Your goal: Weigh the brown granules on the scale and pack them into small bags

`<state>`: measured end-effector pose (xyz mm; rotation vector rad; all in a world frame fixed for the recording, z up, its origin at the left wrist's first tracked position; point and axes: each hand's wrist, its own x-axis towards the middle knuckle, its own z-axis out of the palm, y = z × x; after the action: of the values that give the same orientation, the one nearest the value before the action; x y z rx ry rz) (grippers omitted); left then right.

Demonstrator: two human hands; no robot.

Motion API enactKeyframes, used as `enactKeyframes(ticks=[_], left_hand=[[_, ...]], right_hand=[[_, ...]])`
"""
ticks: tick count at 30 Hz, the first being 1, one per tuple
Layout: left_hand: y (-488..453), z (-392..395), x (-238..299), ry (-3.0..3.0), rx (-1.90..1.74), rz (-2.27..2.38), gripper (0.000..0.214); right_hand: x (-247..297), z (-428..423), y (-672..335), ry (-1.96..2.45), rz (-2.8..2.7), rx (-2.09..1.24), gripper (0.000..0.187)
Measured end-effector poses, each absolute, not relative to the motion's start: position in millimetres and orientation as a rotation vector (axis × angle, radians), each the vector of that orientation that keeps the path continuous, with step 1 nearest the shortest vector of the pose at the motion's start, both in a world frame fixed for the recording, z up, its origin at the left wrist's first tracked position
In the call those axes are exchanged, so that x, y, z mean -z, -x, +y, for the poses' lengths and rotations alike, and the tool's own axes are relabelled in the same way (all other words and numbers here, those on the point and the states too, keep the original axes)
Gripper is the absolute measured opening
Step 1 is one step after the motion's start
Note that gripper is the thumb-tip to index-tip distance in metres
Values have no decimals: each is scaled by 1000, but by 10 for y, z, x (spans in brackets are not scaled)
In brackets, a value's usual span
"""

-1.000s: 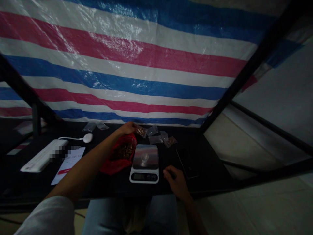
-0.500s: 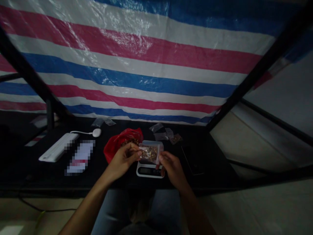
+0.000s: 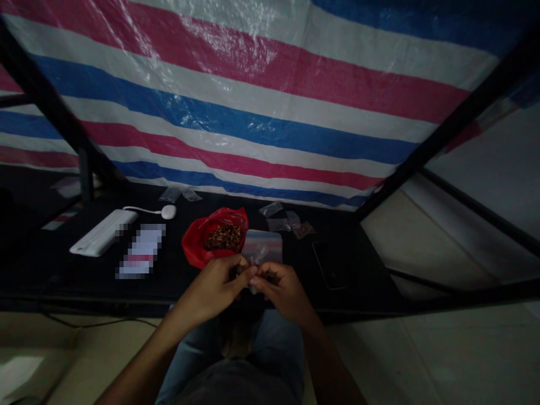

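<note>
My left hand [image 3: 223, 282] and my right hand [image 3: 282, 287] meet in front of me, fingers pinched on a small clear zip bag [image 3: 260, 253]. Most of the bag is hidden by my fingers, so its contents do not show clearly. Just beyond the bag is the shiny weighing plate of a small digital scale [image 3: 270, 238]; its display is covered by my hands. To the left of the scale, an open red plastic bag [image 3: 198, 242] holds a heap of small brown dried pieces [image 3: 224, 236].
Several small clear bags [image 3: 278, 224] lie behind the scale, one with brown bits [image 3: 302, 229]. A dark flat phone-like object [image 3: 329, 267] lies at right. A white power strip [image 3: 103, 232] and a blurred-out packet [image 3: 143, 250] lie left. Striped sheeting [image 3: 253, 129] hangs behind the black table.
My hands have come together and closer to me, drawing the zip bag off the scale's area and turning it. The red bag's contents now show more fully.
</note>
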<state>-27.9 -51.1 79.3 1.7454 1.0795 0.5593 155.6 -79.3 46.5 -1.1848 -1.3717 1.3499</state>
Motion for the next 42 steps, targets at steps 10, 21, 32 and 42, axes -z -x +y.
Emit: enactKeyframes(ticks=[10,21,32,42], left_hand=[[339,-506,-700,-1642,-505,885,33],[300,-526,-649,-1646,-556,851,29],[293,-559,-703,-1684,-471,816,17],[398,-540,-727,-1933,-568,857,18]], right_hand=[[-409,-843,-1508,1140,-1356,-1384,22],[-432,-899,-1570,1133,-1585,-1175,19],[-455,-921,-1603,1187,-1728,-1145,27],[-618,-864,-1696,1258,-1832,-1132,21]])
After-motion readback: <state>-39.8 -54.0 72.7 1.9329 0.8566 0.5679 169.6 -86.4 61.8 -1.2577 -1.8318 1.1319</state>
